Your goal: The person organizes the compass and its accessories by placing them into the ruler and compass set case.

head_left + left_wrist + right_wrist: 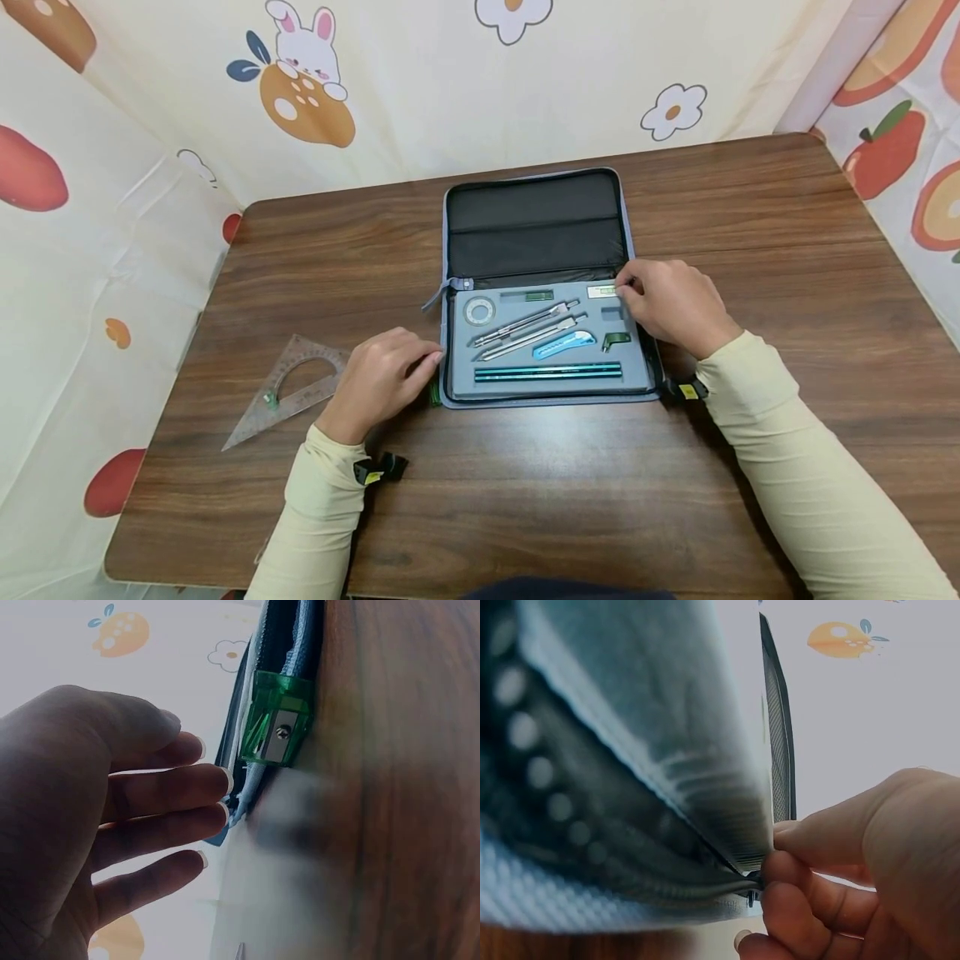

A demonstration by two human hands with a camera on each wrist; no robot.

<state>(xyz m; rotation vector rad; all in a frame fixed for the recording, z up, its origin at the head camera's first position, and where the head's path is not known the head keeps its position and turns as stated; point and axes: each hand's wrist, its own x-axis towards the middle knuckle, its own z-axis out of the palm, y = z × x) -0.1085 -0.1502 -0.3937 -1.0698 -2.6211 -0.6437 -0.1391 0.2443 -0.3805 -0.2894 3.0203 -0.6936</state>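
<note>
A zip case [536,225] lies unfolded, with a grey tray [517,393] in its near half. My right hand [675,302] is at the tray's upper right corner; in the right wrist view its thumb and curled fingers [787,900] pinch the tray's edge by the zipper. Beside them sits a small white-and-green box [602,292]. My left hand [382,379] stays at the case's left edge, its fingers loosely extended and holding nothing. Near those fingertips, a green pencil sharpener [277,720] lies against the case's side.
The tray holds two compasses [525,325], a blue utility knife [564,344], dark pencils [547,372], a round protractor [480,311] and small green pieces [616,340]. A clear set square [255,417] lies on the wooden table [525,492] to the left. Printed curtains surround the table.
</note>
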